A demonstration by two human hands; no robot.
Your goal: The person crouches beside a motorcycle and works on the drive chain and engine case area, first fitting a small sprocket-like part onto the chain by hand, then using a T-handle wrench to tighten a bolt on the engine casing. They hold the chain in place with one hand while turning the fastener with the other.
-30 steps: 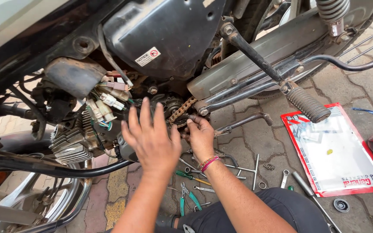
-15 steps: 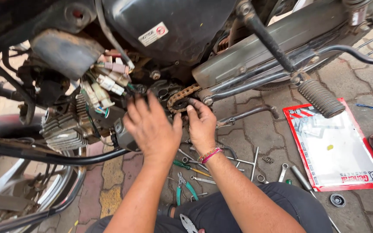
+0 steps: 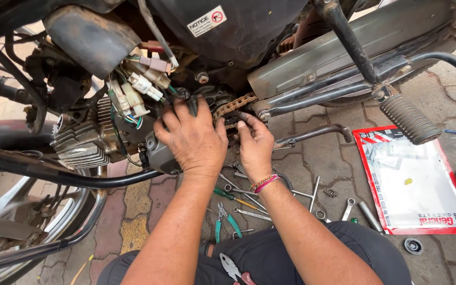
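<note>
1. The left hand (image 3: 193, 138) lies palm-down over the motorcycle's engine case (image 3: 159, 153), its fingers (image 3: 178, 112) spread and reaching up into the open sprocket area; whether they grip anything there is hidden by the hand itself.
2. The right hand (image 3: 255, 146) sits just beside the left, its fingers (image 3: 249, 120) curled and pressed together at the lower run of the drive chain (image 3: 233, 105), apparently pinching it. A pink and gold bracelet (image 3: 264, 183) circles that wrist.
3. The drive chain, rusty brown, runs from the sprocket area between the two hands towards the right, vanishing behind the swingarm.
4. Left of the left hand hang white wiring connectors (image 3: 133, 92), and below them sits the finned grey cylinder (image 3: 80, 148).
5. Above and right, the grey exhaust muffler (image 3: 344, 47) stretches across the frame, with a ribbed rubber footpeg (image 3: 408, 119) jutting out below it.
6. On the paved floor (image 3: 323, 158) under the arms lie scattered spanners (image 3: 312, 192), a screwdriver with a green handle (image 3: 233, 198) and green-handled pliers (image 3: 227, 221).
7. Another pair of pliers (image 3: 233, 269) rests on the person's dark trousers at the bottom edge.
8. To the right, well apart from the hands, lies a red-bordered clear gasket packet (image 3: 418, 184), with a small round black part (image 3: 412, 245) near its lower corner.
</note>
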